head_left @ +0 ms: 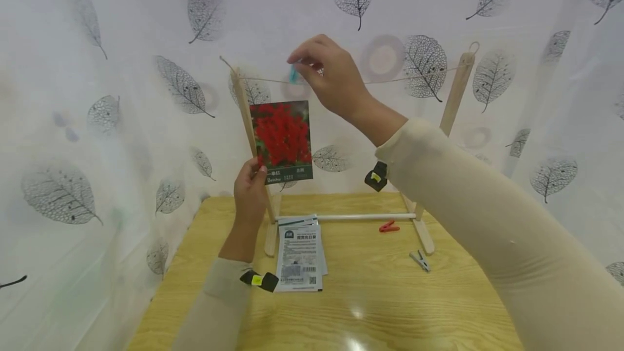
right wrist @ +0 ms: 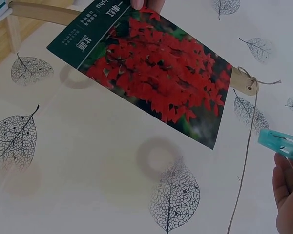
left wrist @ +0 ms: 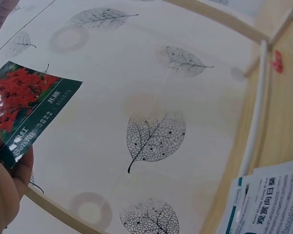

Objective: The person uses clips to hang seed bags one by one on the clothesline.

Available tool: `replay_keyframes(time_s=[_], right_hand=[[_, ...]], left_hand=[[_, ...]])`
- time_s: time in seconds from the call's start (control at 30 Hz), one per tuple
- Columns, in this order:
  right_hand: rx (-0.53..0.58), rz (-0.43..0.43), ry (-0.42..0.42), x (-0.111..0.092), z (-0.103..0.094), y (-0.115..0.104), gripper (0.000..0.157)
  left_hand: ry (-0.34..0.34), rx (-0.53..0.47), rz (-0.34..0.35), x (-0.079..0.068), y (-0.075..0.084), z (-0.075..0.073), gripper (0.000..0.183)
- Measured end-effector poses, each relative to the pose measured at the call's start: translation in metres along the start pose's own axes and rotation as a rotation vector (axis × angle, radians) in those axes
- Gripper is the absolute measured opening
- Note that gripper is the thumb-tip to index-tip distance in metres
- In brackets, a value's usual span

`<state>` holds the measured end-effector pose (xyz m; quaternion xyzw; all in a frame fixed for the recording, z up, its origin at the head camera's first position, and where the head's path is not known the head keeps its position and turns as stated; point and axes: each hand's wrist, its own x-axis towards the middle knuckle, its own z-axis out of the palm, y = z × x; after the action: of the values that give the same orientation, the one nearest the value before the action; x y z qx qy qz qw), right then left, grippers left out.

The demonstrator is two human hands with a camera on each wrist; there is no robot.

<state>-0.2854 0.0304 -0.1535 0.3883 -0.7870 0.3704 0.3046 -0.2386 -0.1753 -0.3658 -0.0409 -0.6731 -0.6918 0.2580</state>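
Note:
My left hand (head_left: pixel 250 188) pinches the lower left corner of a seed packet (head_left: pixel 283 137) with red flowers on its front, thumb on the printed face. The packet is upright, just below a thin string (head_left: pixel 390 79) tied between two wooden posts. Above it, my right hand (head_left: pixel 336 72) pinches a light-blue clothespin (head_left: pixel 293 75) near the string. In the right wrist view the clothespin (right wrist: pixel 278 142) points at the string (right wrist: pixel 248 146) with a small gap between them. The left wrist view shows the packet (left wrist: pixel 27 105) and the gripping fingers, but not the clothespin.
Wooden posts (head_left: pixel 456 93) stand on feet joined by a white rod (head_left: pixel 365 216). More packets (head_left: pixel 299 259) lie stacked at the left of the wooden table (head_left: pixel 390 307). A red clothespin (head_left: pixel 389 226) and a grey one (head_left: pixel 420 260) lie at right. A leaf-patterned curtain (head_left: pixel 122 150) hangs behind.

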Motion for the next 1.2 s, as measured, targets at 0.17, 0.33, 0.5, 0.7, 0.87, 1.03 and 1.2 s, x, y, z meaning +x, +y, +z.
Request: replay_keyframes(time_s=[0.17, 0.33, 0.5, 0.7, 0.87, 1.03, 1.2], right_hand=[[-0.004, 0.015, -0.006, 0.005, 0.003, -0.001, 0.015], [-0.017, 0.027, -0.012, 0.009, 0.006, 0.000, 0.015], [-0.021, 0.040, -0.008, 0.016, 0.007, -0.001, 0.015], [-0.009, 0.081, 0.001, 0.020, 0.010, -0.004, 0.015], [0.003, 0.108, -0.001, 0.021, 0.013, -0.004, 0.015], [0.005, 0.109, -0.007, 0.021, 0.018, -0.001, 0.015], [0.001, 0.112, -0.015, 0.022, 0.020, 0.000, 0.016]], left_hand=[[0.000, -0.035, 0.014, 0.005, 0.002, -0.002, 0.027], [0.001, -0.027, 0.021, 0.009, 0.002, -0.003, 0.026], [-0.002, -0.032, 0.035, 0.011, 0.004, -0.004, 0.027], [-0.008, -0.051, 0.020, 0.014, 0.007, -0.004, 0.029], [0.004, -0.046, 0.019, 0.015, 0.009, -0.003, 0.031], [0.006, -0.072, 0.025, 0.016, 0.009, -0.002, 0.030], [-0.005, -0.097, 0.030, 0.018, 0.008, -0.001, 0.028]])
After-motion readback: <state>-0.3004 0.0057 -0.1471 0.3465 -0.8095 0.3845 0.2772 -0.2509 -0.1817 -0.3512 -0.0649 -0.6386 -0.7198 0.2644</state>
